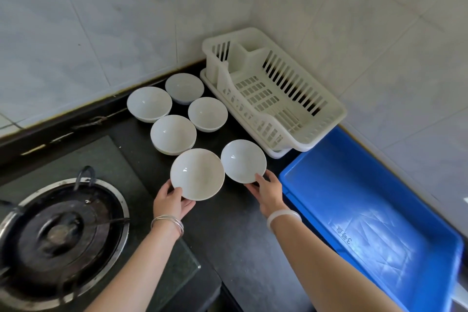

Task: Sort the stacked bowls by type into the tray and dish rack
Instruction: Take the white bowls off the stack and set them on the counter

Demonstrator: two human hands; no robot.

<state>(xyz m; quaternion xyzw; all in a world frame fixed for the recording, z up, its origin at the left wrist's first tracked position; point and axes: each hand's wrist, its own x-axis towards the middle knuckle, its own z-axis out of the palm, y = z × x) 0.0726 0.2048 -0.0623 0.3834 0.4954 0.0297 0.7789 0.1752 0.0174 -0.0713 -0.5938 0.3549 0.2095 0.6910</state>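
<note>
Left hand [171, 201] fingers grip one white ceramic bowl [197, 174], right hand [268, 190] fingers the neighbouring white bowl [243, 161]; best lifted level, unhurried.

1. Bright, even daylight throughout, with no hard shadows.
2. Blue tray [329, 185]: broad white glare patches on its floor, strongest toward the near end.
3. Bowls [173, 132]: small glints on the inner walls, soft shade beneath the rims.
4. Dark counter [235, 235] reads murky, with little surface texture.
5. Wide-angle bending: wall tile [101, 20] joints curve, and forearms [141, 268] stretch toward the bottom edge.
6. Slightly soft overall, softer in the corners.
</note>
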